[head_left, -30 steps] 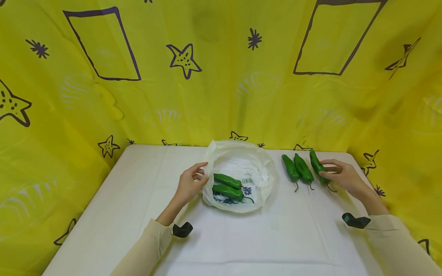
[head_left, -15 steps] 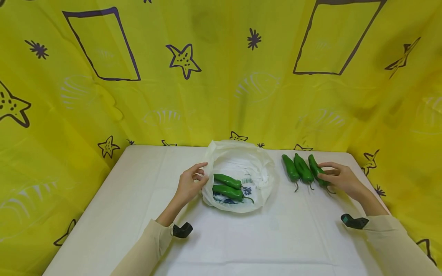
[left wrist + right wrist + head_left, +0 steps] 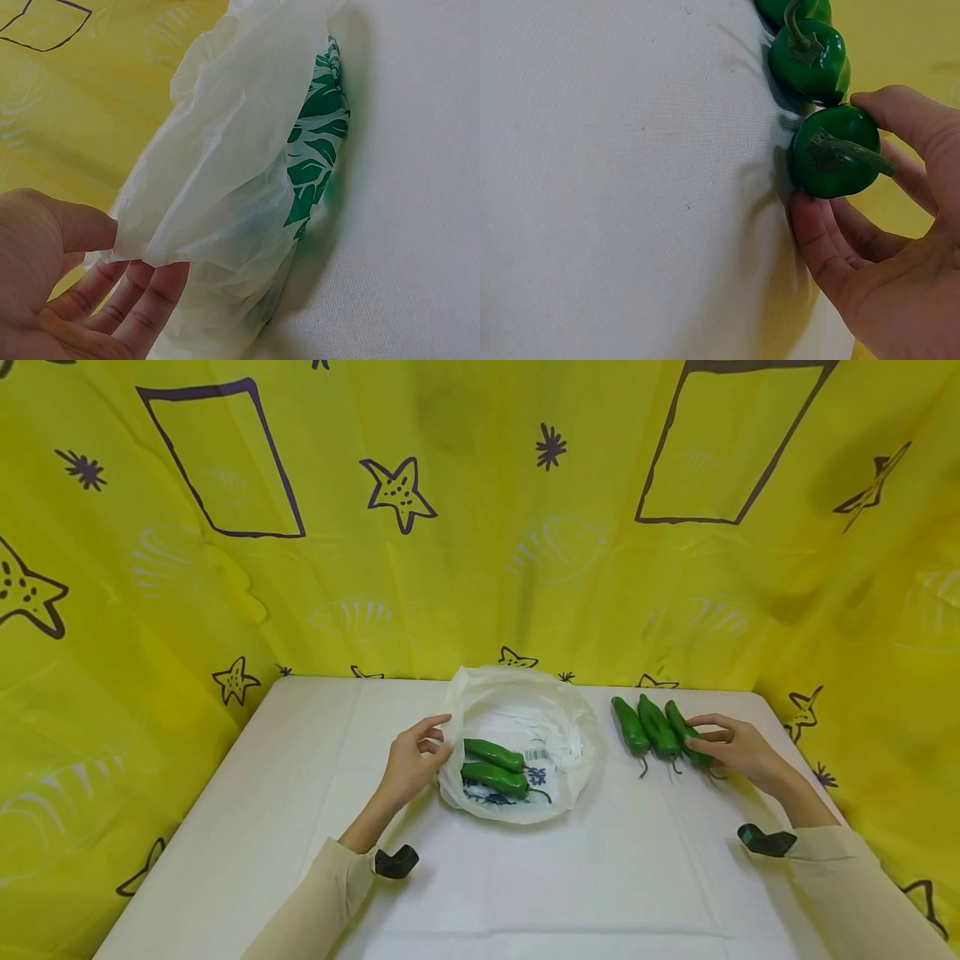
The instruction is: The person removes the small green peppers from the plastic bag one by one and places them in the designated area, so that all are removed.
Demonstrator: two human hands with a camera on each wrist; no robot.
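Note:
A whitish plastic bag [image 3: 577, 718] with a rolled-open mouth stands mid-table, and two green peppers lie inside it, the nearer pepper [image 3: 495, 778] with its stem pointing right. My left hand [image 3: 412, 760] pinches the bag's left rim between thumb and fingers; green leaf print [image 3: 319, 142] shows low on its outside. To the right, three green peppers lie side by side. My right hand [image 3: 738, 747] grips the rightmost pepper [image 3: 836, 154], thumb on one side and fingers on the other. It lies close beside the middle pepper [image 3: 658, 727], and the left pepper [image 3: 630, 725] is beyond that.
A white cloth covers the table [image 3: 600, 885]. Yellow patterned curtain [image 3: 465, 585] hangs behind the table and along both sides. Each sleeve carries a black wrist camera, the left camera [image 3: 397, 862] and the right camera [image 3: 765, 841].
My right hand has moved the rightmost pepper left and slightly nearer me, closer to the middle pepper. The left hand and the bag stay in place.

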